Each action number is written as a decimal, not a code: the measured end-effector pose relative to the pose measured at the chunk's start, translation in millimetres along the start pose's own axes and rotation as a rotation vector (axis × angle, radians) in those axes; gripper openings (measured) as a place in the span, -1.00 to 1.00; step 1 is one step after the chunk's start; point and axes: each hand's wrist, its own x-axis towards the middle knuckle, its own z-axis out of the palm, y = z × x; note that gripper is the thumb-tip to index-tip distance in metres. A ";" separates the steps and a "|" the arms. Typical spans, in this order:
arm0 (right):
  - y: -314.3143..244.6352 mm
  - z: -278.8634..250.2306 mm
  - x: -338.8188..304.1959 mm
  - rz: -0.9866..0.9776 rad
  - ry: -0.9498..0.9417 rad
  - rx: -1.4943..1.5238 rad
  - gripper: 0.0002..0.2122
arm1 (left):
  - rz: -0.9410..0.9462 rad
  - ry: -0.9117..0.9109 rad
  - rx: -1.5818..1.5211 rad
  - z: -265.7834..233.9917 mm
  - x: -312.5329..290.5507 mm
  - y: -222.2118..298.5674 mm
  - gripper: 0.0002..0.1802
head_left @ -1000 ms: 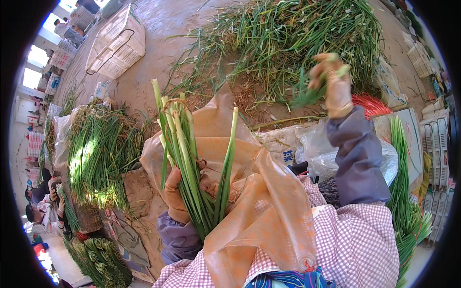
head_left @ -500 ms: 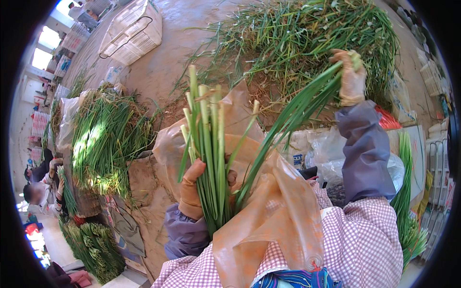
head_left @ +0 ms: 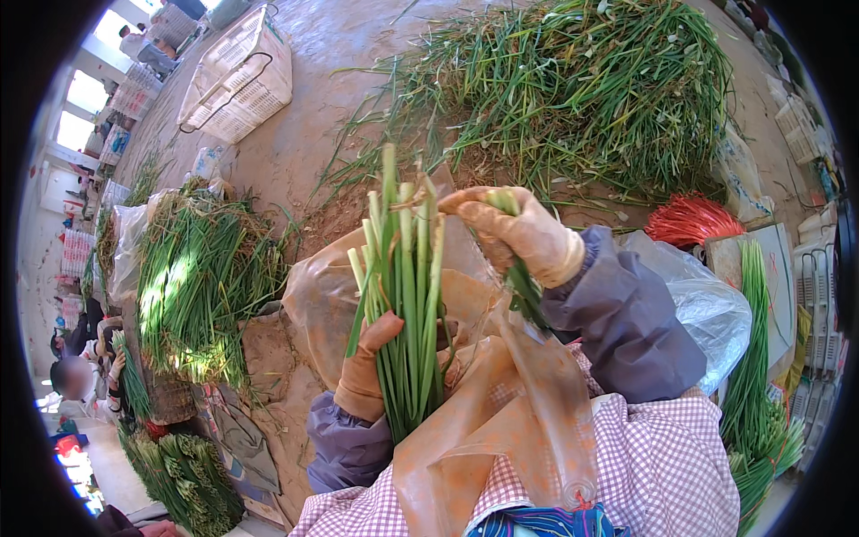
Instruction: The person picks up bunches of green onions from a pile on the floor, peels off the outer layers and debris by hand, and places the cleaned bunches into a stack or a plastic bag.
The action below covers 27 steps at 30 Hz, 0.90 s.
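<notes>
In the lower middle my left hand (head_left: 371, 362), in a tan glove, is wrapped round an upright bunch of garlic chives (head_left: 413, 295), pale cut ends up. My right hand (head_left: 519, 228), in a pale soiled glove, is closed on a smaller bunch of garlic chives (head_left: 528, 295); its leaves hang down below the palm. The right fingertips reach to the upper right side of the left bunch, by a thin dry strand; whether they pinch it I cannot tell. Translucent plastic sheeting (head_left: 501, 412), stained orange, covers my lap beneath both hands.
A big heap of loose leaves (head_left: 599, 98) lies on the floor ahead, with another pile (head_left: 197, 268) at left. Red ties (head_left: 693, 219) and tied green bundles (head_left: 752, 358) are at right. A white crate (head_left: 242, 80) stands far left; a co-worker (head_left: 80, 376) sits at left.
My right hand has come from the far right, over the heap, down and left to beside the left bunch, carrying its chives. The left hand keeps its hold and has shifted slightly right.
</notes>
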 end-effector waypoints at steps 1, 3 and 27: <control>3.7 3.1 5.9 0.005 0.010 0.035 -0.82 | -0.020 0.047 0.030 4.4 -1.0 0.7 -0.47; 8.8 7.4 16.2 0.017 0.024 0.104 -0.84 | -0.055 -0.003 -0.018 8.0 -3.3 2.3 -0.45; -69.3 -47.0 -18.1 -0.150 0.086 0.062 -0.86 | 0.128 0.080 0.317 62.3 24.8 36.4 -0.38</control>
